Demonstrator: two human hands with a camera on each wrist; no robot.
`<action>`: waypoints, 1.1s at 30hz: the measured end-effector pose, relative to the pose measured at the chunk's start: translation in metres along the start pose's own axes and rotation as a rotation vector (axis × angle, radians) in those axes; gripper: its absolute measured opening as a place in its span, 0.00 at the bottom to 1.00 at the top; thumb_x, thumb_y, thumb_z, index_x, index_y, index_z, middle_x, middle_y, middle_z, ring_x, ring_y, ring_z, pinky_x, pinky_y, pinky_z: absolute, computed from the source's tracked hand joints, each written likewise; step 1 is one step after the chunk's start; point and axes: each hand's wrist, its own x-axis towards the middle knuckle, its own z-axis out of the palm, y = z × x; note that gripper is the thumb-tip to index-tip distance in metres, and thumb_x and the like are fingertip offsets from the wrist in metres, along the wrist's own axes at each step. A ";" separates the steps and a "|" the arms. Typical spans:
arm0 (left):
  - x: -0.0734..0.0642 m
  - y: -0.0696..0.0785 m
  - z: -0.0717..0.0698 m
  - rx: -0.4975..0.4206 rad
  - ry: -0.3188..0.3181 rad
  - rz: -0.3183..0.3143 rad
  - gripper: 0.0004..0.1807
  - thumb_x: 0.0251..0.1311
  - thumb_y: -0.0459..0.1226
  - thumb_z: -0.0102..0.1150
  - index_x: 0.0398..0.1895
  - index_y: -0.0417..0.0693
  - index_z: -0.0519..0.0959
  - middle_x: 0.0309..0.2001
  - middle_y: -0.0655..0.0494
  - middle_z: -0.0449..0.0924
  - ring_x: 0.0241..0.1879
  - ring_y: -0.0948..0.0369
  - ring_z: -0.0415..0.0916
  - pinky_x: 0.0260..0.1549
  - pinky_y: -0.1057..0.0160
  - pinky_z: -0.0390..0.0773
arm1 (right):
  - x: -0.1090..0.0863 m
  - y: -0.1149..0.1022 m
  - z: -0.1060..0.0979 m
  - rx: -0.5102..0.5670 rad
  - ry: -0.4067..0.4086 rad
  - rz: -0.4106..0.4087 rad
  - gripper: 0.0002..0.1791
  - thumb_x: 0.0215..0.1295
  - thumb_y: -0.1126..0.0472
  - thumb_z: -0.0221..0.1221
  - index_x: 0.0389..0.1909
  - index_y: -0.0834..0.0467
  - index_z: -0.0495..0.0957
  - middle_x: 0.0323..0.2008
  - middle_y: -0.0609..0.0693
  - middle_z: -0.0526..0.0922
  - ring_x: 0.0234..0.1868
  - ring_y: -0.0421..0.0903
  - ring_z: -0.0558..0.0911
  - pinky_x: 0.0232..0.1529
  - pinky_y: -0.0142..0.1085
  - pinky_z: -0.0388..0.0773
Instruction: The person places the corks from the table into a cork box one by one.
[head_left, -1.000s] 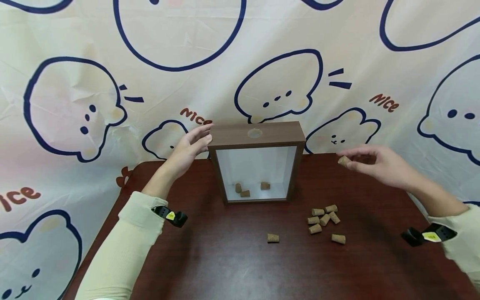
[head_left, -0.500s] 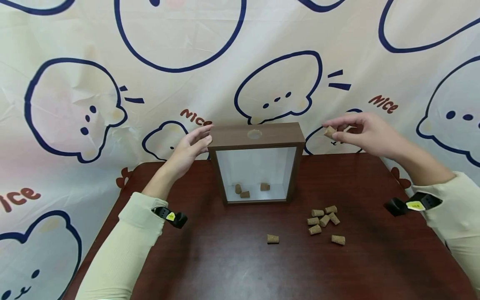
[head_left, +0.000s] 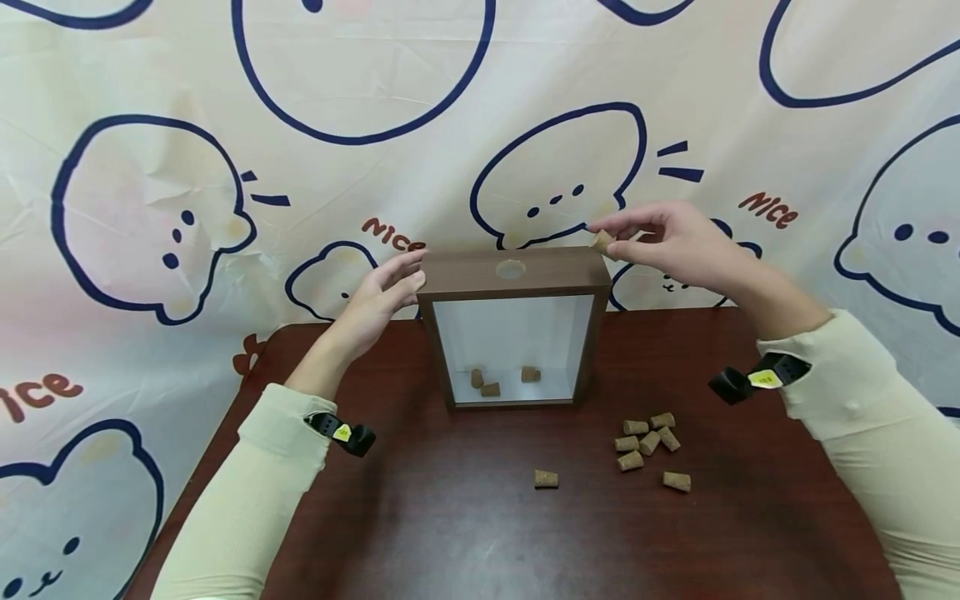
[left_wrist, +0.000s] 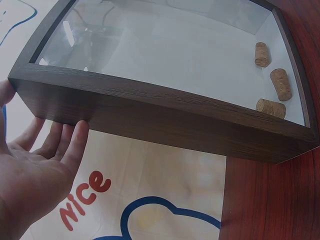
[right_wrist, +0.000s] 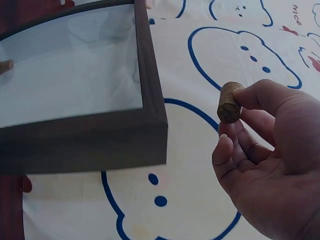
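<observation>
A brown wooden box (head_left: 457, 275) with a clear front and a round hole (head_left: 511, 268) in its top stands upright on the table. Three corks (left_wrist: 281, 84) lie inside it at the bottom. My left hand (head_left: 377, 300) rests its fingertips on the box's left side near the upper corner, fingers fairly straight. Between thumb and fingertips, my right hand (head_left: 675, 246) pinches a cork (right_wrist: 230, 102), held in the air by the box's upper right corner. In the right wrist view that cork is apart from the box.
Several loose corks (head_left: 649, 442) lie grouped on the dark red table (head_left: 450, 517), right of the box. One more cork (head_left: 546, 479) lies in front of the box, and another cork (head_left: 677, 482) nearer the right. A printed cloth (head_left: 360, 192) hangs behind the table.
My right hand has risen and moved left with the cork, from over the table's right side to the box's upper right corner. The left hand and the box have stayed put.
</observation>
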 end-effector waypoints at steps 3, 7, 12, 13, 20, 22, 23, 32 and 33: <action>0.000 0.000 0.000 0.003 0.000 -0.002 0.31 0.77 0.45 0.50 0.79 0.48 0.60 0.76 0.49 0.59 0.73 0.52 0.60 0.70 0.47 0.64 | 0.007 -0.002 0.007 0.015 -0.005 -0.003 0.18 0.73 0.57 0.61 0.61 0.52 0.83 0.51 0.52 0.84 0.48 0.46 0.78 0.42 0.32 0.76; 0.000 0.000 0.000 0.004 -0.001 -0.007 0.31 0.77 0.45 0.50 0.79 0.48 0.60 0.76 0.49 0.59 0.73 0.52 0.60 0.70 0.47 0.64 | 0.015 -0.003 0.015 0.030 -0.005 -0.021 0.18 0.73 0.57 0.62 0.60 0.53 0.83 0.49 0.51 0.84 0.47 0.46 0.78 0.44 0.32 0.76; 0.000 0.000 0.000 0.006 -0.001 -0.007 0.31 0.77 0.45 0.50 0.79 0.48 0.60 0.76 0.49 0.59 0.73 0.52 0.60 0.70 0.47 0.64 | 0.022 -0.005 0.023 0.108 0.010 -0.048 0.18 0.71 0.60 0.64 0.59 0.57 0.82 0.49 0.53 0.85 0.46 0.45 0.81 0.45 0.28 0.77; 0.000 0.000 0.000 0.006 -0.001 -0.007 0.31 0.77 0.45 0.50 0.79 0.48 0.60 0.76 0.49 0.59 0.73 0.52 0.60 0.70 0.47 0.64 | 0.024 -0.005 0.024 0.127 0.015 -0.055 0.18 0.70 0.61 0.65 0.59 0.58 0.82 0.48 0.54 0.85 0.46 0.44 0.82 0.45 0.27 0.78; 0.000 0.000 0.000 0.000 -0.003 -0.006 0.31 0.77 0.45 0.49 0.79 0.48 0.60 0.76 0.49 0.59 0.73 0.52 0.59 0.70 0.47 0.63 | 0.034 -0.007 0.041 0.237 0.032 -0.092 0.16 0.65 0.67 0.67 0.54 0.63 0.81 0.47 0.56 0.84 0.45 0.45 0.82 0.46 0.27 0.78; 0.000 0.000 0.000 -0.002 -0.005 -0.004 0.31 0.77 0.45 0.49 0.79 0.48 0.60 0.76 0.49 0.59 0.73 0.52 0.59 0.70 0.47 0.63 | 0.038 -0.007 0.045 0.248 0.028 -0.094 0.16 0.65 0.68 0.67 0.53 0.63 0.81 0.47 0.56 0.83 0.45 0.47 0.82 0.45 0.28 0.79; 0.000 0.000 0.000 -0.003 -0.005 -0.003 0.31 0.77 0.45 0.49 0.79 0.48 0.60 0.76 0.49 0.59 0.73 0.52 0.59 0.70 0.47 0.63 | 0.040 -0.008 0.048 0.248 0.027 -0.095 0.16 0.65 0.68 0.67 0.53 0.63 0.81 0.46 0.56 0.83 0.45 0.47 0.82 0.46 0.28 0.79; 0.000 0.000 0.000 -0.012 -0.006 -0.010 0.31 0.77 0.45 0.49 0.79 0.47 0.59 0.77 0.49 0.58 0.74 0.52 0.59 0.71 0.47 0.62 | 0.055 -0.014 0.070 0.279 0.005 -0.115 0.16 0.66 0.69 0.66 0.54 0.65 0.80 0.47 0.58 0.83 0.46 0.50 0.82 0.45 0.29 0.80; 0.000 0.000 0.001 -0.014 -0.006 -0.010 0.32 0.77 0.45 0.49 0.79 0.46 0.59 0.77 0.49 0.58 0.74 0.52 0.59 0.71 0.47 0.62 | 0.056 -0.015 0.072 0.284 0.000 -0.120 0.16 0.66 0.69 0.66 0.54 0.65 0.80 0.47 0.58 0.83 0.46 0.51 0.82 0.45 0.29 0.80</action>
